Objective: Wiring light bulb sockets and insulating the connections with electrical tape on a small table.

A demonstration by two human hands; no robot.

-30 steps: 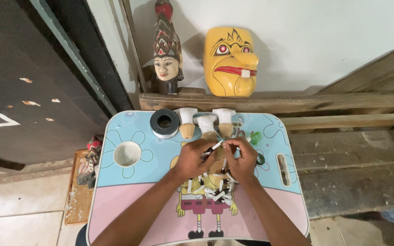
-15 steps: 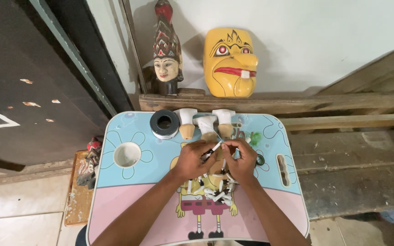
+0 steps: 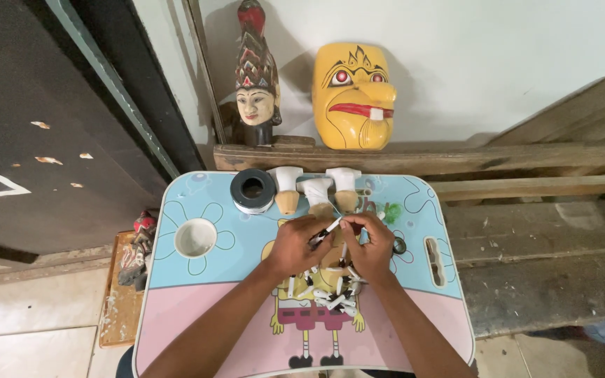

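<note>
Both hands closed together, left hand (image 3: 294, 246) and right hand (image 3: 372, 246) pinching one small white stick (image 3: 330, 227) at bench (image 3: 204, 308) centre; more white sticks (image 3: 334, 294) heaped at six o'clock.

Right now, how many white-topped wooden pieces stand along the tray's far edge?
3: left piece beside the black tape roll, middle piece just above the hands, right piece. Hands may hide others.

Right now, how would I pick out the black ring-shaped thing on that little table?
Find the small cartoon-printed lap table with its blue top half and pink bottom half. Along its far edge, left of three white-topped wooden pieces, sits the roll of black tape. Unlike the white cup nearer the left edge, it is dark, with a hole through its middle.
</note>
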